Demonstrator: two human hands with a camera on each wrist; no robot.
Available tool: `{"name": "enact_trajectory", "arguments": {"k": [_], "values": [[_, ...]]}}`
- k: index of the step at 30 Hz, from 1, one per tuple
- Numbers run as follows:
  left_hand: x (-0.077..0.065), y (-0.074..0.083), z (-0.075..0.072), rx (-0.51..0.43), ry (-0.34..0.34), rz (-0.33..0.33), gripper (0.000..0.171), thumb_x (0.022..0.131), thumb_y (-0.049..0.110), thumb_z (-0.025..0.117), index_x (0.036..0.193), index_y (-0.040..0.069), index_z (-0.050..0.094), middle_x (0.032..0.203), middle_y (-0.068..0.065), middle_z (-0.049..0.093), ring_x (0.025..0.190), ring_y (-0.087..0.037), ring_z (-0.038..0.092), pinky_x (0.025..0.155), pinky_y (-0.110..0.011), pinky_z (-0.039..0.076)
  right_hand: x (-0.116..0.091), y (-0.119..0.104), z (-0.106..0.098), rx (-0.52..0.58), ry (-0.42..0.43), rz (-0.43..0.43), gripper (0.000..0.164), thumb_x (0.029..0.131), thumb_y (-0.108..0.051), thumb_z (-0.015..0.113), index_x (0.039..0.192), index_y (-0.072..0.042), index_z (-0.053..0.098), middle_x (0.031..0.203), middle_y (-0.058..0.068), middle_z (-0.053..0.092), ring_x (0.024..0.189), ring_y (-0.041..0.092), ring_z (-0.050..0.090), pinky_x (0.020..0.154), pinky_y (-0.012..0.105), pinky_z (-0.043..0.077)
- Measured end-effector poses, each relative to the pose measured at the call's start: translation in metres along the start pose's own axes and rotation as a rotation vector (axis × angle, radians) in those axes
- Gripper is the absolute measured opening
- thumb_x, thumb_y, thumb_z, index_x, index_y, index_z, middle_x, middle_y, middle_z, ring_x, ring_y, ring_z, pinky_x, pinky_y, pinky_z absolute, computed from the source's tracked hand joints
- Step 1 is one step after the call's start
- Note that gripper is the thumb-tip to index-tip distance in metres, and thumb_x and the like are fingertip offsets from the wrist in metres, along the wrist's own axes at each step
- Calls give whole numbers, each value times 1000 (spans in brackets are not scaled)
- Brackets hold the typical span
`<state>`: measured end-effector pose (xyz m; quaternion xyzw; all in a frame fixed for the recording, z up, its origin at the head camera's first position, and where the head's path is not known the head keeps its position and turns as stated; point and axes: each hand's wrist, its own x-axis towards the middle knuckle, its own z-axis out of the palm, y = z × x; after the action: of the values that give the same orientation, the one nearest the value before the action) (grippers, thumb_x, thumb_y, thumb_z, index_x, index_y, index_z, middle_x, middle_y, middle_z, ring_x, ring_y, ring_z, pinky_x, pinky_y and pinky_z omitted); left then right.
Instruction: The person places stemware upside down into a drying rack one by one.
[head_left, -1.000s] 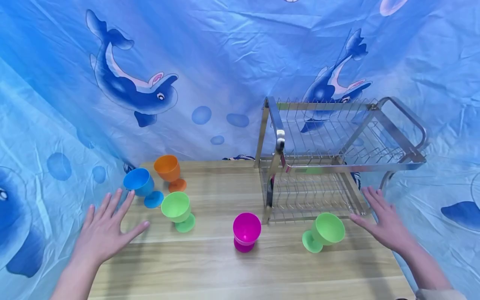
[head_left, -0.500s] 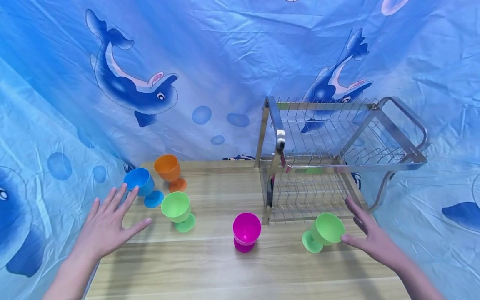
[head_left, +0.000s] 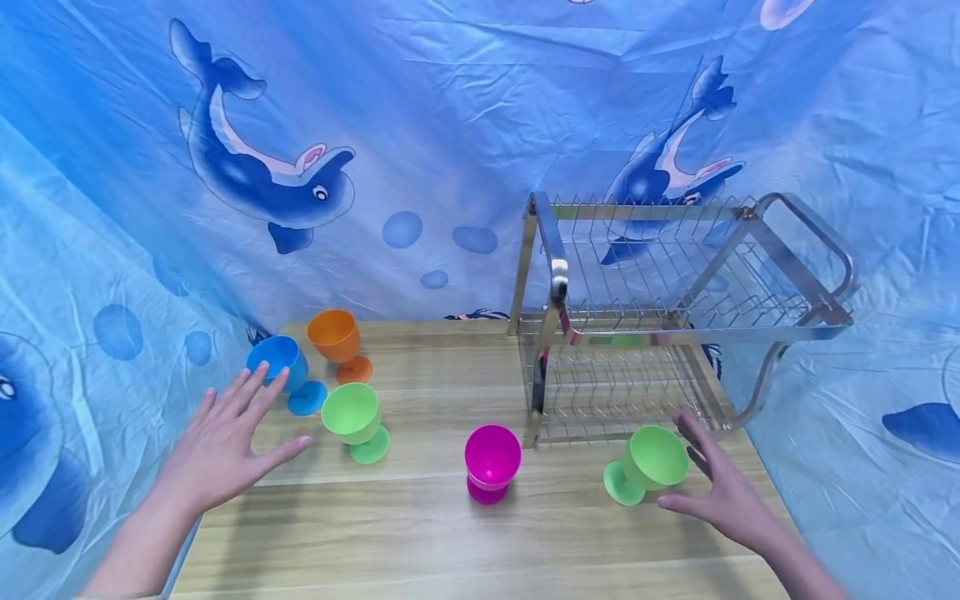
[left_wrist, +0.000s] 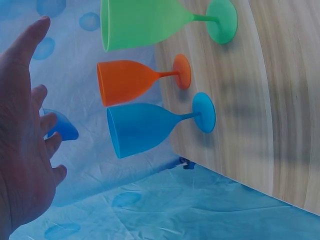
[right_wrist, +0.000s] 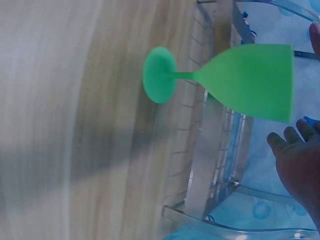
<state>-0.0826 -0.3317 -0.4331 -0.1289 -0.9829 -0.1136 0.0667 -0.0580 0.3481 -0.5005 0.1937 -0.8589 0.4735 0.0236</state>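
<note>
My left hand [head_left: 217,454] hovers at the left with fingers spread, holding nothing. Its fingertips overlap the blue goblet [head_left: 277,360] in the head view, but the left wrist view shows them apart. Behind stands an orange goblet [head_left: 333,335], and to the right a light green goblet [head_left: 351,414]; all are upright. A magenta goblet [head_left: 492,457] stands at the middle front. Beside the other green goblet [head_left: 655,458], at the right, is my right hand [head_left: 723,492], thumb and fingers parted around its near side. The right wrist view shows a gap between those fingers and the bowl.
A two-tier metal dish rack [head_left: 686,337] stands at the right rear, just behind the right green goblet. The wooden table [head_left: 420,533] is bordered by a blue dolphin-print curtain [head_left: 450,125] at the back and both sides.
My right hand has moved left and toward the front, from beside the rack to the right green goblet. The left hand has shifted slightly right. All goblets have stayed in place.
</note>
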Motion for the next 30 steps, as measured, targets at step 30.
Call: {"name": "enact_trajectory", "arguments": {"k": [30], "values": [[2,14,1,-32,0,59,103,91,62,76,173,28,22,177,-14,22,160,-45,23,132,-62,-2,3,21,28,-265,164,198,105,75,-26,101,161,-8,43,151,24,55,118,2,54,88,17,51]]}}
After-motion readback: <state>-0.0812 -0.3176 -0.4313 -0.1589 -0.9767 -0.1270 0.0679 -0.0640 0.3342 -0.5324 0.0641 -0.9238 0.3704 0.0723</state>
